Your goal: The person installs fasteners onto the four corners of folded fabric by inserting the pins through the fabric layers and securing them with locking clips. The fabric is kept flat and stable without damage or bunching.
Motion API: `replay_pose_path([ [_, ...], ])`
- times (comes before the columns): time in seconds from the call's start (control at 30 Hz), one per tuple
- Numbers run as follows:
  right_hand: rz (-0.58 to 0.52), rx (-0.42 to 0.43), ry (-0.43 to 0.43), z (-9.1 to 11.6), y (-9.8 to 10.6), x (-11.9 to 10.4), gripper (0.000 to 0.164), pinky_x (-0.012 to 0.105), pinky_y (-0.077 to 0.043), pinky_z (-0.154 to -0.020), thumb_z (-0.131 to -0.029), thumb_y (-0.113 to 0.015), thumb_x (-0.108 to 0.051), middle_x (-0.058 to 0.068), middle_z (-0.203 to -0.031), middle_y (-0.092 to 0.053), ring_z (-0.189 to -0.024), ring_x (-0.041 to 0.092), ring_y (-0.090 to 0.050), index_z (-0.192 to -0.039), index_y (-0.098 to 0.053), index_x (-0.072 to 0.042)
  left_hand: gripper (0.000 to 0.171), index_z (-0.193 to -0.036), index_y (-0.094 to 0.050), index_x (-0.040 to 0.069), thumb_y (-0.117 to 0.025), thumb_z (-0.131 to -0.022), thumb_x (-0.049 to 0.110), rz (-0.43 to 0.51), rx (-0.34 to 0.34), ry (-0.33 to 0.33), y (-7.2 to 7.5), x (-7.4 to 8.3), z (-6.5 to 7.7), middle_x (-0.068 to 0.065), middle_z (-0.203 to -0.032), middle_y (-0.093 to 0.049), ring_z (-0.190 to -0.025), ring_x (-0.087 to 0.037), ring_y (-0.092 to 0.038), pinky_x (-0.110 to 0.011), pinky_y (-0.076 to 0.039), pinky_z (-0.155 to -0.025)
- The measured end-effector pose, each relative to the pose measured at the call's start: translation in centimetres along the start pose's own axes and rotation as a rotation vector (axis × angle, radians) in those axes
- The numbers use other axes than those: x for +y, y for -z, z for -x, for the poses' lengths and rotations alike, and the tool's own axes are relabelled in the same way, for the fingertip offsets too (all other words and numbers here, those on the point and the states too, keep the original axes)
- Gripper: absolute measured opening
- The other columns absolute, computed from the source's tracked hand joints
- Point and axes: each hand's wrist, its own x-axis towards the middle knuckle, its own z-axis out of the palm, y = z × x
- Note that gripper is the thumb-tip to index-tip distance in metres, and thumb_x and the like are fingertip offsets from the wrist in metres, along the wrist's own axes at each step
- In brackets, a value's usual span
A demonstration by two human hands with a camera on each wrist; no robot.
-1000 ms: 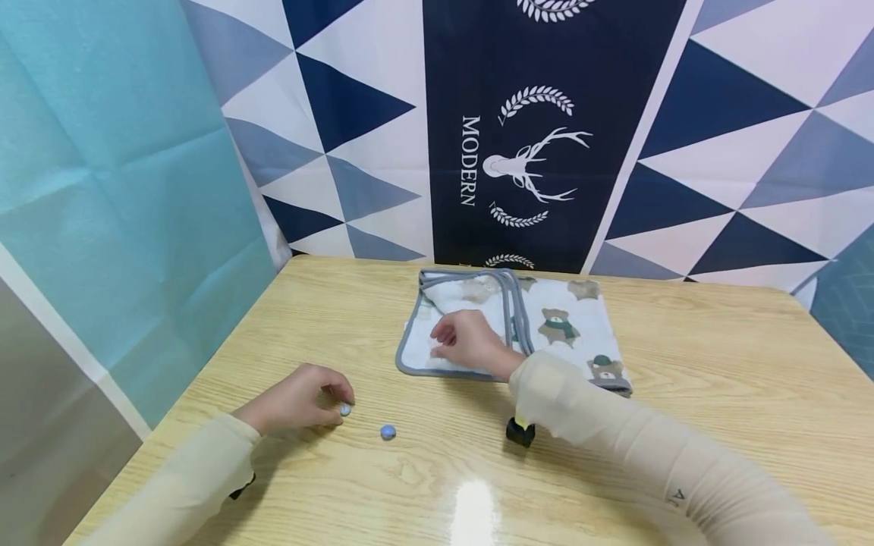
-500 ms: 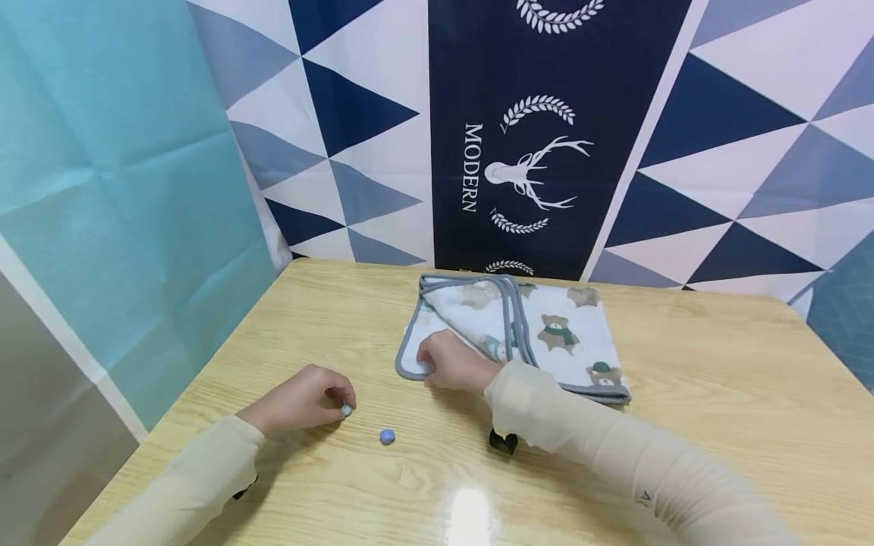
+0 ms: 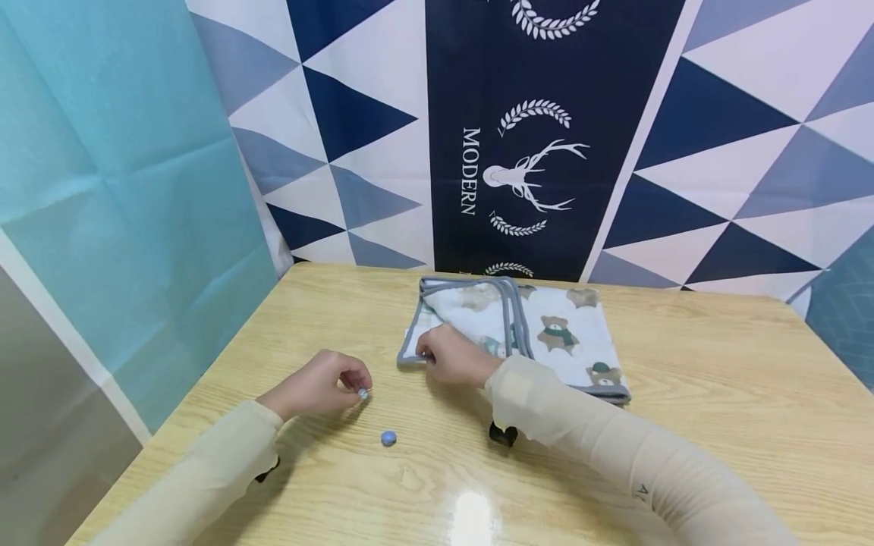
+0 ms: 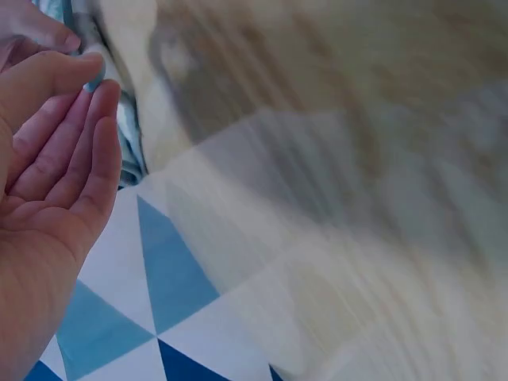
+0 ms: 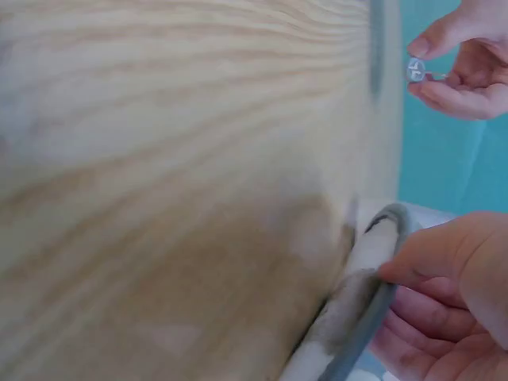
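Observation:
Held between the thumb and fingertips of my left hand point(image 3: 321, 387) is a small pale-blue round-headed pin point(image 5: 416, 70), with a pale cross-like mark on its face and a thin stem behind. My left hand is above the table, left of the folded blanket point(image 3: 589, 322), which is white with brown bears and grey binding. My right hand point(image 3: 456, 356) pinches the blanket's near left corner, thumb on the grey edge point(image 5: 371, 317), and raises it slightly. A blue rounded cap point(image 3: 388, 438) lies on the table between and in front of the hands.
The light wood-grain table point(image 3: 724, 371) meets a patterned cloth wall point(image 3: 369, 189) behind the blanket. A turquoise cloth point(image 3: 136, 189) hangs along the left side. Black wrist-camera mounts point(image 3: 503, 434) sit under the sleeves.
My right hand has come down and left to the blanket's near corner, taken hold of it and lifted it a little. My left hand has moved right and slightly forward with the pin.

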Motion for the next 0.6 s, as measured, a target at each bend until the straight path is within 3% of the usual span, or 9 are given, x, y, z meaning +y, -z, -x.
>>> replay_pose_path([
  [0.17, -0.085, 0.065, -0.111, -0.1, 1.4, 0.6, 0.024, 0.022, -0.053, -0.067, -0.079, -0.056, 0.005, 0.008, -0.085, -0.074, -0.070, 0.009, -0.060, -0.094, -0.074, -0.002, 0.009, -0.087, -0.070, 0.008, -0.068, -0.080, 0.002, -0.006, 0.118, 0.050, -0.2, 0.8, -2.1, -0.001, -0.082, -0.070, -0.075, -0.004, -0.059, -0.026, -0.055, -0.075],
  [0.3, -0.157, 0.114, -0.202, -0.2, 2.5, 1.2, 0.015, 0.023, -0.055, -0.070, -0.085, -0.060, -0.003, 0.007, -0.085, -0.074, -0.076, 0.011, -0.066, -0.093, -0.073, -0.003, 0.007, -0.088, -0.071, 0.007, -0.068, -0.082, 0.005, 0.000, 0.201, 0.103, -0.3, 1.8, -3.8, 0.000, -0.085, -0.071, -0.077, -0.007, -0.060, -0.030, -0.055, -0.078],
  [0.6, -0.213, 0.192, -0.284, -0.2, 4.3, 1.9, 0.012, 0.026, -0.055, -0.069, -0.088, -0.064, -0.010, 0.008, -0.084, -0.074, -0.074, 0.015, -0.066, -0.092, -0.073, -0.004, 0.011, -0.095, -0.073, 0.004, -0.067, -0.088, 0.011, 0.064, 0.278, 0.113, -0.5, 3.2, -6.4, -0.005, -0.089, -0.074, -0.081, -0.012, -0.066, -0.027, -0.057, -0.077],
])
